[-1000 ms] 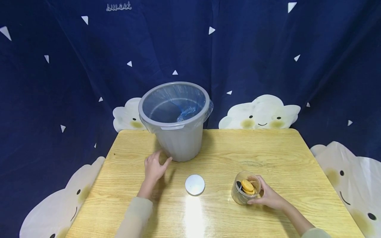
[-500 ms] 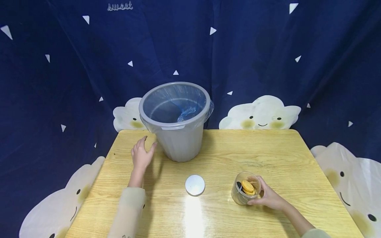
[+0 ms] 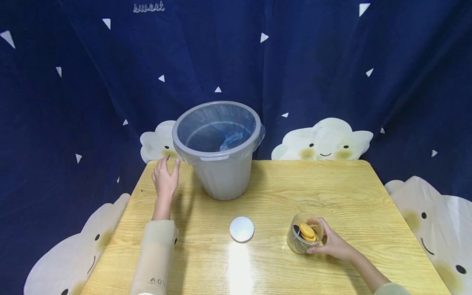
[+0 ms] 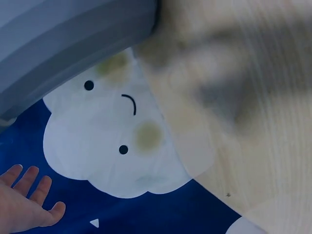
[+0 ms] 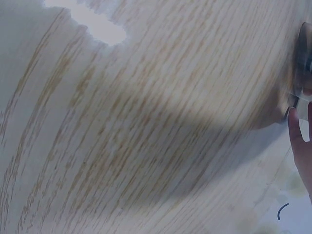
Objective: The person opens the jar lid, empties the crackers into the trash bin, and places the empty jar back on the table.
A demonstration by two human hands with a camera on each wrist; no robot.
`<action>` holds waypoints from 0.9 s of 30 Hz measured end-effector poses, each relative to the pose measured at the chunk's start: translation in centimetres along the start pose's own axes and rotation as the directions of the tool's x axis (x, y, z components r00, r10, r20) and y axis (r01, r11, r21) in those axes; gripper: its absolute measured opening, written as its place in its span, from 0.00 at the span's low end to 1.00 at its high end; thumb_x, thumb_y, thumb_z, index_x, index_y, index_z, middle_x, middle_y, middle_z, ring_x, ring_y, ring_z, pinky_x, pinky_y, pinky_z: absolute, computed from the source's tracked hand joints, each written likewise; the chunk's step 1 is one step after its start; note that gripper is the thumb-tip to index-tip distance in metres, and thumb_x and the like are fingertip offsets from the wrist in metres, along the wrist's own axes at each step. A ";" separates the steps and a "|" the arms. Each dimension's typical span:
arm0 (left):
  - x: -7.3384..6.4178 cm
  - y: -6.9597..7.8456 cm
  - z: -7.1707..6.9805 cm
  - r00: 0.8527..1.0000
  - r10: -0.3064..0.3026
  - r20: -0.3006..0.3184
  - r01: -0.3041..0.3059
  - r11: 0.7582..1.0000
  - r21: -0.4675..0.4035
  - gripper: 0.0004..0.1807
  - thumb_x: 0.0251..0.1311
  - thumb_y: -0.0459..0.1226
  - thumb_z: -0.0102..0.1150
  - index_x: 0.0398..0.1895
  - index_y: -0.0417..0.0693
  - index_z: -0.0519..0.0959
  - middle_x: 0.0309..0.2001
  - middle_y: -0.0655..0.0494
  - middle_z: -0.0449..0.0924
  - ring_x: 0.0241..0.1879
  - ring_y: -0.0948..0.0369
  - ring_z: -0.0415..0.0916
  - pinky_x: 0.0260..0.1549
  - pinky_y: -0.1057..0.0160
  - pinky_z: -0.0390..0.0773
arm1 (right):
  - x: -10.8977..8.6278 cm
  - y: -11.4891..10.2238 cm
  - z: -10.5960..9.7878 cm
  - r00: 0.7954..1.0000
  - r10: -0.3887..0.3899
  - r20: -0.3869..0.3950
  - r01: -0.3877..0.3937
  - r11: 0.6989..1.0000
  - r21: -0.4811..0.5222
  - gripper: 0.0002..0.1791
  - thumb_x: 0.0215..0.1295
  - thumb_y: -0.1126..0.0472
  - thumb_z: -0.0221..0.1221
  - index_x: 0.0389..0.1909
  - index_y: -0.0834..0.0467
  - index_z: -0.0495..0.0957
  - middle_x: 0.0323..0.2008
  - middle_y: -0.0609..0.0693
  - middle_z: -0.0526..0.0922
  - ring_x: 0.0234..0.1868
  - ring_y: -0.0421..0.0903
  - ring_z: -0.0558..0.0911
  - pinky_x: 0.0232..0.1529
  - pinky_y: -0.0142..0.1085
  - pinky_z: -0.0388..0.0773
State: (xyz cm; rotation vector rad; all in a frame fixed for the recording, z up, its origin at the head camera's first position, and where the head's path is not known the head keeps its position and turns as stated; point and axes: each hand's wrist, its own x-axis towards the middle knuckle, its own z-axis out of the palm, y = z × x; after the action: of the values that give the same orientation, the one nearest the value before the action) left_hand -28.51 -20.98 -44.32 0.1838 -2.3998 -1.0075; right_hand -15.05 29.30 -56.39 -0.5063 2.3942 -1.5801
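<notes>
In the head view my left hand [image 3: 164, 178] is raised just left of the grey trash bin [image 3: 223, 176], fingers spread, holding nothing. The left wrist view shows those spread fingers [image 4: 40, 192] at its lower left, with the bin's ribbed side [image 4: 63, 39] above. My right hand [image 3: 330, 241] grips a clear jar [image 3: 295, 243] by its right side. Yellow round crackers [image 3: 307, 231] and dark cookies [image 3: 296, 230] show through the jar's open top. Part of my right hand [image 5: 302, 151] and the jar's edge [image 5: 304, 58] appear at the right border of the right wrist view.
A round whitish lid [image 3: 241, 229] lies flat on the wooden table [image 3: 313, 184] between my hands. A thin plastic liner [image 3: 233, 139] hangs inside the bin and over its rim. Behind the table hangs a dark blue curtain [image 3: 313, 73] with cloud prints.
My left hand has moved left and away from me, from beside the bin's base to the left of its upper part. The right hand and jar have stayed in place.
</notes>
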 end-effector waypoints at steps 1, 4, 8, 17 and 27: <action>0.3 0.1 -0.1 1.000 0.001 -0.008 -0.001 1.000 -0.002 0.30 0.63 0.52 0.45 0.60 0.40 0.67 0.59 0.41 0.67 0.59 0.42 0.61 0.58 0.42 0.51 | 0.0 0.0 0.0 1.000 -0.004 -0.004 0.004 1.000 0.001 0.48 0.41 0.62 0.72 0.63 0.57 0.55 0.60 0.62 0.62 0.56 0.34 0.66 0.52 0.26 0.65; 1.1 0.5 -0.4 1.000 0.004 -0.027 -0.004 1.000 -0.007 0.30 0.63 0.52 0.45 0.61 0.41 0.66 0.59 0.41 0.67 0.58 0.42 0.61 0.58 0.42 0.52 | 0.0 -0.1 0.1 1.000 -0.007 -0.007 0.007 1.000 -0.008 0.48 0.41 0.61 0.72 0.63 0.58 0.55 0.60 0.62 0.62 0.56 0.35 0.65 0.51 0.26 0.65; 2.1 1.2 -1.0 0.999 0.001 -0.049 -0.002 1.000 -0.013 0.29 0.63 0.51 0.45 0.61 0.41 0.66 0.59 0.42 0.67 0.59 0.43 0.61 0.58 0.43 0.52 | 0.0 -0.1 0.0 1.000 0.009 -0.004 -0.009 1.000 -0.010 0.48 0.41 0.61 0.71 0.63 0.56 0.54 0.61 0.61 0.62 0.56 0.34 0.65 0.51 0.26 0.65; 4.1 2.8 -2.1 0.998 0.012 -0.067 -0.014 1.000 -0.026 0.31 0.63 0.54 0.43 0.61 0.43 0.66 0.60 0.44 0.67 0.60 0.44 0.60 0.60 0.43 0.50 | 0.0 0.0 -0.1 1.000 0.000 -0.002 0.000 1.000 -0.019 0.48 0.42 0.60 0.71 0.63 0.57 0.55 0.61 0.59 0.62 0.56 0.31 0.64 0.51 0.26 0.65; 5.9 4.6 -3.2 0.998 0.047 -0.029 -0.046 0.998 0.041 0.33 0.62 0.56 0.43 0.64 0.46 0.63 0.62 0.45 0.64 0.61 0.44 0.57 0.61 0.43 0.46 | 0.0 0.2 -0.2 1.000 0.007 -0.005 -0.008 0.999 -0.036 0.47 0.41 0.59 0.72 0.63 0.54 0.55 0.61 0.56 0.63 0.59 0.39 0.65 0.53 0.26 0.64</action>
State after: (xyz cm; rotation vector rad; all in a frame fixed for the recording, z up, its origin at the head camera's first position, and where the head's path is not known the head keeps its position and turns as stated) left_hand -31.56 -21.58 -36.77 0.1557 -2.3873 -0.9292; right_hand -15.16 29.49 -56.51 -0.5005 2.4289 -1.5394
